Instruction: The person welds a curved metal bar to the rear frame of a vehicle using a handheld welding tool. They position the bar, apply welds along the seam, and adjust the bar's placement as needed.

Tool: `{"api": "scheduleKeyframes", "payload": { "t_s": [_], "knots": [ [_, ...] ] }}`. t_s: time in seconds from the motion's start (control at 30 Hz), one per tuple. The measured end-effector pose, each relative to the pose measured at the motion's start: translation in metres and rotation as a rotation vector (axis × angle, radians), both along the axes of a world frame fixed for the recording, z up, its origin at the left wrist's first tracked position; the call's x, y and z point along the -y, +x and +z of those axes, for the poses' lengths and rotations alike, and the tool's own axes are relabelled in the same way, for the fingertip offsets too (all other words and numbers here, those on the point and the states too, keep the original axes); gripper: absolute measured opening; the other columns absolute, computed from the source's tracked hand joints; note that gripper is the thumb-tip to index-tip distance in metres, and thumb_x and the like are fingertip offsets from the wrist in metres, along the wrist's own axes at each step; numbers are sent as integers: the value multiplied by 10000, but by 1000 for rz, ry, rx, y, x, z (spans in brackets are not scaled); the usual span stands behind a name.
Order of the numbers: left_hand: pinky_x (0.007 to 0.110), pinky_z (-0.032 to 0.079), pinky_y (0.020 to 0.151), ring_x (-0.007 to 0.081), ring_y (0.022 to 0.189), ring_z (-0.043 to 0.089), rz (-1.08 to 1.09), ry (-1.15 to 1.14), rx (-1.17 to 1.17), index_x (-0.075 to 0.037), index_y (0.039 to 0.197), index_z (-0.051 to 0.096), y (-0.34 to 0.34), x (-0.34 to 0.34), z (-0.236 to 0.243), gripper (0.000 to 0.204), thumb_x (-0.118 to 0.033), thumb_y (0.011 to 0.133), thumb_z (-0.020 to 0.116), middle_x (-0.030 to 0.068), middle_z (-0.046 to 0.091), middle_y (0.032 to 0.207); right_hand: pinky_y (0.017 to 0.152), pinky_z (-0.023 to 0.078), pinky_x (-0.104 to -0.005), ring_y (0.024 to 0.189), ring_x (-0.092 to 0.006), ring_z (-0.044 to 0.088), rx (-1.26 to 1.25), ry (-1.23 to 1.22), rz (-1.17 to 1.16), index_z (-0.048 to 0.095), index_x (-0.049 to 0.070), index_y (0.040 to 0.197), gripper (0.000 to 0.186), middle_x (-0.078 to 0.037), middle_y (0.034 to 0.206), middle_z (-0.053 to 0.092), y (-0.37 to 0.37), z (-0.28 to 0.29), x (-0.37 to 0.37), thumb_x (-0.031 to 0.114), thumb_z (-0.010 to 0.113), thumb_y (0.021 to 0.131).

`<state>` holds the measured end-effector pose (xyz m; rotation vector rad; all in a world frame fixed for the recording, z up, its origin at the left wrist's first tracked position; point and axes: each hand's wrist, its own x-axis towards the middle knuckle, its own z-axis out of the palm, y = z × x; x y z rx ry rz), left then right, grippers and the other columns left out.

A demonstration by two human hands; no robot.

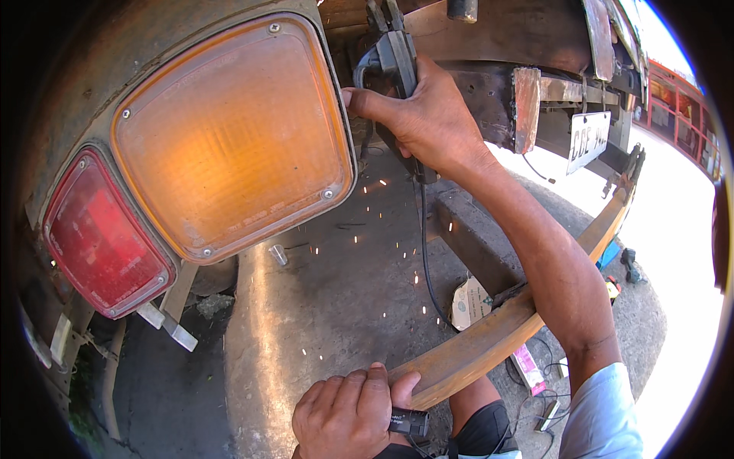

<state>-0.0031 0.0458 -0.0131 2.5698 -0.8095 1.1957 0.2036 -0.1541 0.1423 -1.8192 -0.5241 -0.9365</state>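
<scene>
My right hand [432, 115], high and right of centre, is closed around a black hand-held tool [399, 57]. Two prong-like parts rise at its upper end, with a grey curved piece at its side. The tool's working point is hidden and its exact kind is unclear. A thin black cord [425, 252] hangs below the hand. Orange sparks [417, 279] scatter through the air beneath. At the bottom, my left hand [344, 413] is closed over the near end of a brown, worn bumper beam [466, 344]. Beside its thumb shows a short black cylinder [409, 421].
A large amber lamp [237, 138] and a red lamp [111, 233] fill the left side. Rusty vehicle metal [489, 99] and a white plate [589, 141] are at upper right. Cardboard [469, 304], a pink-and-white box [527, 369] and loose cables lie on the ground.
</scene>
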Motion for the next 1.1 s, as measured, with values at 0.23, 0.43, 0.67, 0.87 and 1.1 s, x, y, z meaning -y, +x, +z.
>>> {"api": "scheduleKeyframes", "payload": {
  "t_s": [0.23,0.43,0.67,0.87,1.1],
  "knots": [
    [417,591,635,313,684,728,-6,1,27,-31,892,745,1,1,1,272,-279,974,817,125,741,792,900,592,-409,946,-248,740,-65,-11,20,670,-20,1154,715,-160,972,753,-6,1,4,542,910,781],
    [413,592,631,309,686,730,-6,15,19,-18,911,762,0,0,2,282,-286,970,823,125,745,795,895,591,-404,912,-240,742,-21,-5,-14,676,-6,1148,689,-135,950,753,-8,2,2,536,908,791],
    [416,587,621,315,677,727,-6,-2,29,-18,912,755,1,1,1,277,-280,965,828,128,743,792,898,596,-413,922,-249,752,-26,-40,-15,685,-9,1160,696,-147,969,768,-11,3,2,549,894,800],
    [417,585,620,318,673,726,-10,-4,10,-24,901,747,0,1,2,274,-278,961,830,126,742,791,882,594,-413,898,-234,746,25,2,-37,687,-19,1139,698,-135,936,761,-6,3,0,536,915,783],
    [417,583,618,312,675,725,-3,1,-9,-27,915,752,-1,0,2,267,-279,958,832,122,742,791,849,589,-388,850,-214,724,-2,22,11,684,-22,1129,710,-121,903,744,-1,3,2,538,931,769]
  ]
}}
